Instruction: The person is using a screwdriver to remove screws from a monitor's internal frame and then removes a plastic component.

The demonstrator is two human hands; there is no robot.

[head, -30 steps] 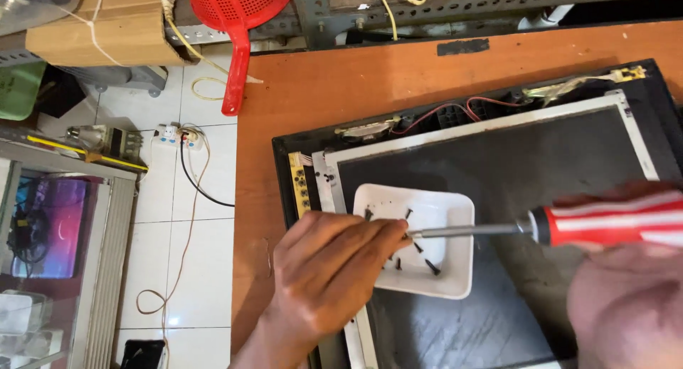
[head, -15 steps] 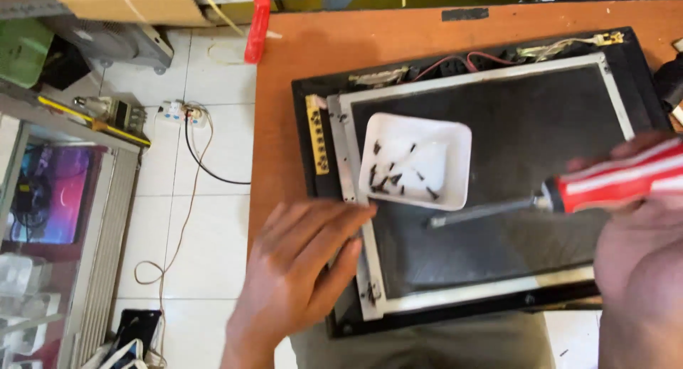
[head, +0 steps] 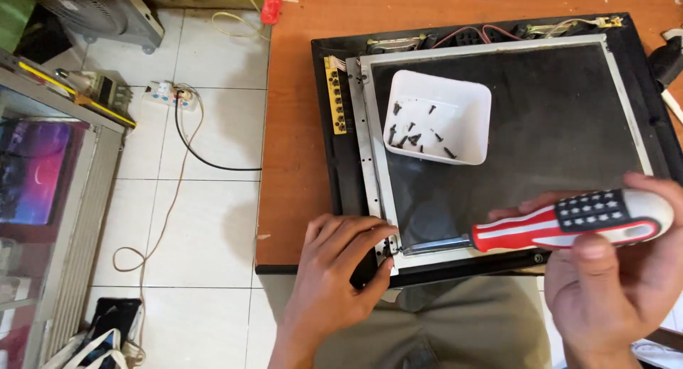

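Note:
A dismantled flat monitor panel (head: 541, 120) with a metal frame lies face down in its black casing on an orange-brown table (head: 299, 127). A white square tray (head: 469, 92) holding several small black screws rests on the panel. My right hand (head: 612, 284) grips a screwdriver (head: 562, 223) with a red, white and dark handle; its tip sits at the frame's near left corner. My left hand (head: 334, 269) presses its fingertips on that same corner, beside the tip.
A yellow circuit strip (head: 333, 92) runs along the panel's left side, with wires at the top edge. Left of the table is tiled floor with a power strip (head: 167, 95), cables, a fan base (head: 92, 10) and a glass cabinet (head: 43, 177).
My left hand has moved down from the tray to the frame's near left corner. The screwdriver tip has followed from the tray area to that corner. The view has shifted upward.

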